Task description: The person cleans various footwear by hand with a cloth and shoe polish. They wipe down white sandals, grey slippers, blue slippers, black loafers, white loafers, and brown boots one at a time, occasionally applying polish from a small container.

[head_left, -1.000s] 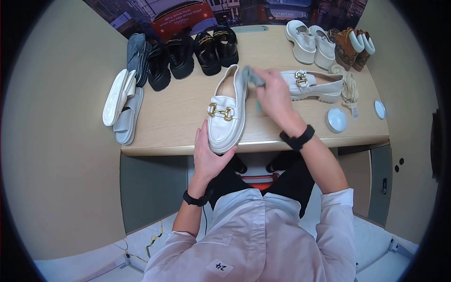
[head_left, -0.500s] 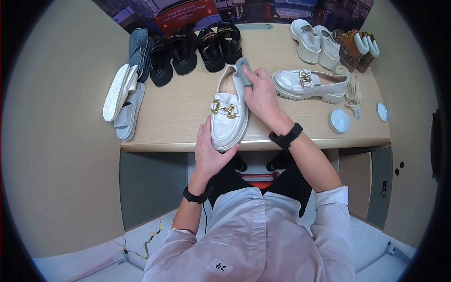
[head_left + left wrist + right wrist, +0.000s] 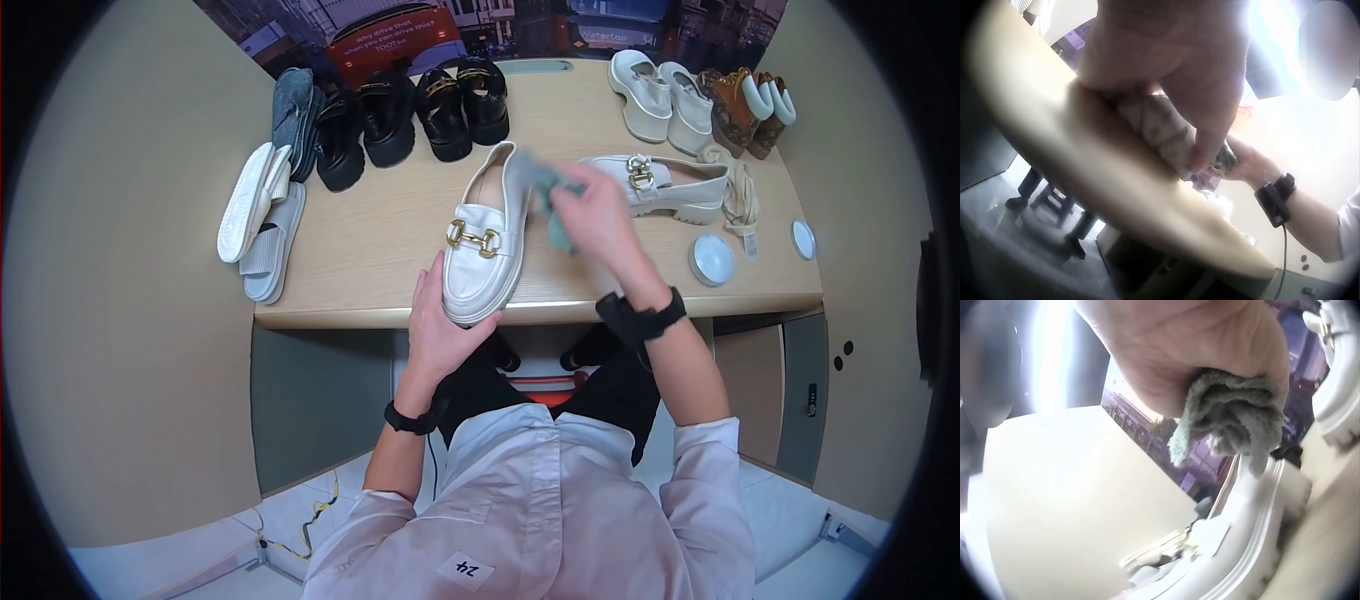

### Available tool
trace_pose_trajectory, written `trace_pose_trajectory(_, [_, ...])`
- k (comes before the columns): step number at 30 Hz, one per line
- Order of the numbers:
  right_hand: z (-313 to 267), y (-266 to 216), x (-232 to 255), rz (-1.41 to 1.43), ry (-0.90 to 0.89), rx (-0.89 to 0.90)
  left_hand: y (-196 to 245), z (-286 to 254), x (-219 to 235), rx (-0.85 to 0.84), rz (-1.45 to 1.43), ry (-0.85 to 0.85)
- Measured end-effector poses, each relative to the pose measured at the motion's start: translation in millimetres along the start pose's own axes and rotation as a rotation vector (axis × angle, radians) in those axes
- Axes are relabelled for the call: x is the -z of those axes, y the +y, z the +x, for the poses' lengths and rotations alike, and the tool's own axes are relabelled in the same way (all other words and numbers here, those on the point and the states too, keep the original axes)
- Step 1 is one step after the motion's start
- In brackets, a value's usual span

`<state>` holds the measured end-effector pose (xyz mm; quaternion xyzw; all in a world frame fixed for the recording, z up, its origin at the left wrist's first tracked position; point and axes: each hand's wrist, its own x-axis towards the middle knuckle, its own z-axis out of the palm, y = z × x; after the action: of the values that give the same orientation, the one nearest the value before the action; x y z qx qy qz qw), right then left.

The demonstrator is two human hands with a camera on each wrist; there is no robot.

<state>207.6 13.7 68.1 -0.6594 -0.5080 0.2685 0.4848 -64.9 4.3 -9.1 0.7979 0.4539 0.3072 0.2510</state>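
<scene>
A white loafer (image 3: 470,278) with a gold horsebit buckle lies at the table's front edge, toe toward the person. My left hand (image 3: 440,332) holds its toe, thumb on one side and fingers on the other. In the left wrist view the ridged sole (image 3: 1159,130) shows beneath that hand. My right hand (image 3: 603,225) grips a bunched grey-green cloth (image 3: 1232,412) beside the loafer's heel, on its right side. In the head view the cloth is blurred, its upper end close to the heel. The matching loafer (image 3: 698,188) lies sideways behind the right hand.
Black chunky shoes (image 3: 388,125) stand at the back left, near white (image 3: 246,205) and grey slides (image 3: 277,250). White platform shoes (image 3: 645,100) and brown boots (image 3: 735,110) fill the back right. A small pale dish (image 3: 712,260), a round lid (image 3: 803,240) and beige laces (image 3: 741,200) lie right.
The right hand and cloth went in against the loafer's heel side half a second ago, and now have swung back out to the right. The left hand keeps its hold on the toe.
</scene>
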Motion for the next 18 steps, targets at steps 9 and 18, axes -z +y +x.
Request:
trace_pose_trajectory(9, [42,26,-50,-0.414,0.128,0.275,0,3,-1,-0.056,0.018,0.016])
trace_pose_trajectory(18, [26,-18,21,-0.03,-0.117,-0.096,1,5,6,-0.026,-0.046,-0.036])
